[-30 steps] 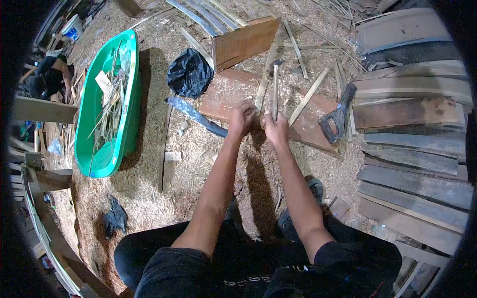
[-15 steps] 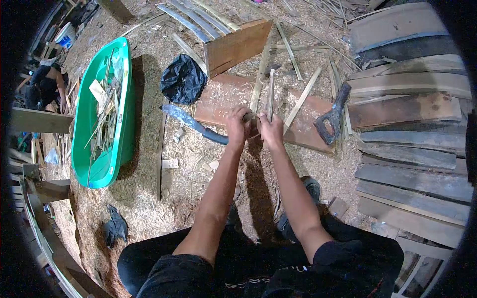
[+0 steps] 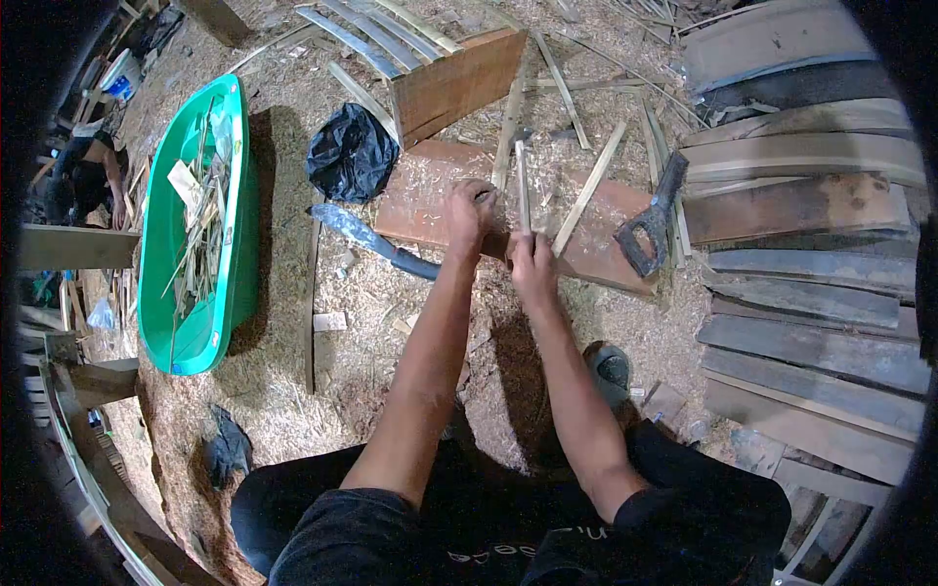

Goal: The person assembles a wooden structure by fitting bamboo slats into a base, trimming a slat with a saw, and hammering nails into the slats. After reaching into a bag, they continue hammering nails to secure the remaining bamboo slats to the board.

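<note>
My left hand [image 3: 470,217] is closed, its fingers curled round something small and dark that I cannot make out. To its right, my right hand [image 3: 532,266] grips the near end of a thin wooden strip [image 3: 523,186], which points away from me. Both hands are over the near edge of a reddish-brown board [image 3: 420,205] sprinkled with shavings. Another pale strip [image 3: 590,190] lies slanted across that board. On the board's right end rests a handsaw [image 3: 645,239] with a dark handle.
A green plastic tub [image 3: 234,283] full of wood scraps stands at left, near a black plastic bag [image 3: 352,154]. A wooden panel with slats [image 3: 459,88] stands beyond. Planks [image 3: 811,347] line the right side. Another person [image 3: 88,176] crouches at far left.
My left hand has moved forward, away from my body and from my right hand. My right hand keeps hold of the strip and has turned, with its knuckles now more on top.
</note>
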Demonstrator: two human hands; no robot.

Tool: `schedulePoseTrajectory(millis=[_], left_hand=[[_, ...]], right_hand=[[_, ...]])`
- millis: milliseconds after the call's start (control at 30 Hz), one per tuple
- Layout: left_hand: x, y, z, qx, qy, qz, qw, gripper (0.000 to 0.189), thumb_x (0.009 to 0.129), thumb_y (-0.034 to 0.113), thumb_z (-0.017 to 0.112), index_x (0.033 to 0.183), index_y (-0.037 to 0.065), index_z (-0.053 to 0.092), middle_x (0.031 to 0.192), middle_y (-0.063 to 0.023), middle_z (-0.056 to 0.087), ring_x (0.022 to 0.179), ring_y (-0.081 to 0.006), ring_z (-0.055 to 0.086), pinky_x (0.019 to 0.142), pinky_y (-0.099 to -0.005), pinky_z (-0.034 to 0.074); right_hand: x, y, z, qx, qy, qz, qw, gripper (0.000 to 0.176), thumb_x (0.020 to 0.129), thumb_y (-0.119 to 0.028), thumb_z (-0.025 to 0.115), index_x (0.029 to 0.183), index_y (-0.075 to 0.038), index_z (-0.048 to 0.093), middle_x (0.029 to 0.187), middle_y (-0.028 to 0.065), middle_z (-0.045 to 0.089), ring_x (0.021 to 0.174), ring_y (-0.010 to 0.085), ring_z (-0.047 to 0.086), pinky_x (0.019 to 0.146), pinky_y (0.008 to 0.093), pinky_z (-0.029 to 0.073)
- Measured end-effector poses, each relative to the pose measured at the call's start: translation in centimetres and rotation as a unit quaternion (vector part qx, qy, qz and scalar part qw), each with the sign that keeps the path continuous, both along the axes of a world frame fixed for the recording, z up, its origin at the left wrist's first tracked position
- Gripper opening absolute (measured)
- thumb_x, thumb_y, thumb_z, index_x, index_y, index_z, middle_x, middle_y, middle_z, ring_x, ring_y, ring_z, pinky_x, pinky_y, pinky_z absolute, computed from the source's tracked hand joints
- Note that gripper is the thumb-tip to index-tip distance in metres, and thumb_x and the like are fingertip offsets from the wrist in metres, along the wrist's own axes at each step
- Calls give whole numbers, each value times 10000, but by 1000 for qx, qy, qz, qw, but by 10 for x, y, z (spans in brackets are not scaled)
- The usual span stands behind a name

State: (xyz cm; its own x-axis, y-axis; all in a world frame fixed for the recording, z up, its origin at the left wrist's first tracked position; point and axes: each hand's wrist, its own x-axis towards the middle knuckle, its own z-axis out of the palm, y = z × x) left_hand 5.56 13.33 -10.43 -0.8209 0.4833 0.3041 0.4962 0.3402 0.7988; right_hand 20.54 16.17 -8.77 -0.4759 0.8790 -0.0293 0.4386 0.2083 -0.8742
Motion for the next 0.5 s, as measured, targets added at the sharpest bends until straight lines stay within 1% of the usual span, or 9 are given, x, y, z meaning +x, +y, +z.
schedulePoseTrajectory(millis=[67,133,167,200,233,267,300,433,500], left_hand=[[-4,3,-6,-8,-33,-6,999,158,731,201,780,832,85,746,913,-116,703,903,-333,620,846,-432,480],[-9,2,-8,-22,-59,-17,998,168,724,201,781,841,84,751,917,-122,704,916,-336,621,861,-428,482],[-12,0,-9,-20,-43,-21,999,162,724,194,776,841,85,752,916,-122,705,923,-336,622,860,-427,484],[-12,-2,-8,-19,-27,-25,999,156,724,187,772,840,85,753,915,-122,706,930,-337,623,860,-426,485],[-11,-2,-12,-19,-13,-31,999,151,724,181,768,840,86,754,915,-122,706,936,-337,624,859,-425,487],[-9,2,-15,-13,-56,-12,998,145,723,170,757,835,79,751,898,-130,703,914,-335,632,846,-423,489],[-6,2,-10,-6,-58,-11,998,146,725,171,754,835,76,750,895,-133,701,900,-338,633,845,-422,489],[-5,1,-1,14,-43,-14,999,145,736,173,740,837,70,750,883,-143,698,858,-347,636,843,-421,488],[-5,0,-3,2,-34,-11,999,142,742,173,734,837,70,751,880,-143,699,854,-350,636,845,-421,487]], right_hand=[[5,-17,13,-2,27,6,1000,381,1000,-367,491,943,-17,628,663,110,574,634,236,579,631,395,461],[11,-28,38,-25,-19,45,998,381,1005,-366,477,967,-15,619,687,132,576,648,263,580,633,409,454],[12,-33,54,-38,-41,65,996,381,1007,-366,470,979,-14,615,698,143,577,655,277,581,634,416,451],[10,-40,84,-78,-46,80,993,341,1004,-312,471,1030,12,572,853,280,620,836,493,597,706,526,457],[11,-47,87,-73,-39,73,994,337,1005,-310,470,1031,11,570,854,282,621,833,492,599,698,524,458],[13,-53,89,-67,-32,65,995,334,1006,-308,469,1032,9,569,855,285,621,829,490,601,690,522,459],[14,-57,90,-59,-23,57,996,330,1007,-306,467,1032,8,567,856,287,621,826,488,603,683,519,460],[19,-61,71,-78,6,60,995,322,1013,-305,463,1059,-2,561,839,290,612,808,478,616,662,517,465],[23,-60,73,-83,-20,74,994,330,1013,-309,460,1080,-1,557,838,280,618,805,471,621,668,513,468]])
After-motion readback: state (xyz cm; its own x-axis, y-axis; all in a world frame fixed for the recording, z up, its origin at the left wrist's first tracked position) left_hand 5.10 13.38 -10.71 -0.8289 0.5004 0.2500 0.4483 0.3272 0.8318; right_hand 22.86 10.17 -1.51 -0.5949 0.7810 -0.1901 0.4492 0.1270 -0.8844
